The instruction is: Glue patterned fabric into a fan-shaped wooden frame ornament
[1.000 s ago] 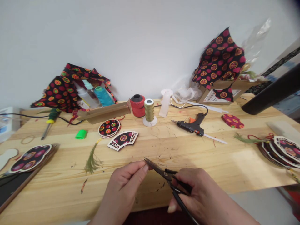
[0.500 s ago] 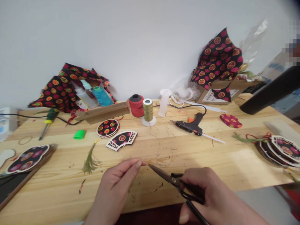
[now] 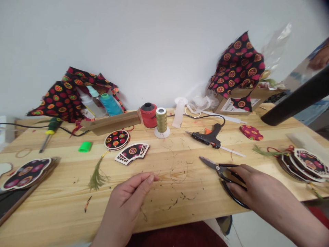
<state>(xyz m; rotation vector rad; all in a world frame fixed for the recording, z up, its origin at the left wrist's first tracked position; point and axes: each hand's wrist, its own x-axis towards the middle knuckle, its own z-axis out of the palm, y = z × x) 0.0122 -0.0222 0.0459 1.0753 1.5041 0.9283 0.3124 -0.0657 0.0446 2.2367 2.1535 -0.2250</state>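
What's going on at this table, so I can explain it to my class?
At a wooden table, a person's right hand holds black-handled scissors, apart from the left hand. The left hand is in a pinch; anything in its grip is too small to make out. Beyond the hands, a gold thread spool stands upright, with a glue gun lying to its right and a fan-shaped piece to its left.

Black-handled scissors (image 3: 218,168), blades together, tips pointing left, in right hand (image 3: 259,188); thin thread (image 3: 187,168) looped on tabletop (image 3: 200,206).
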